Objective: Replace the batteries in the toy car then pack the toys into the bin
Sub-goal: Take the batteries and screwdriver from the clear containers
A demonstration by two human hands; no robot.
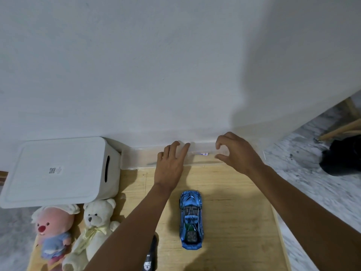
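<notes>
Wooden tabletop (pixel 234 212) butts a white wall (pixel 156 65) at 12 o'clock, with marbled floor (pixel 312 182) at 3. The left hand (pixel 170 167) lays straight fingers on the clear box (pixel 140 159). The right hand (pixel 238 153) has curled fingers, grip unclear.

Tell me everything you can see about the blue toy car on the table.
The blue toy car is a glossy, chrome-like sports model with dark panels along its middle. It sits upright on the wooden table, lengthwise toward the wall, between the person's forearms. Neither hand touches it: the left hand and right hand are beyond it at the clear box. Its underside is hidden.
</notes>
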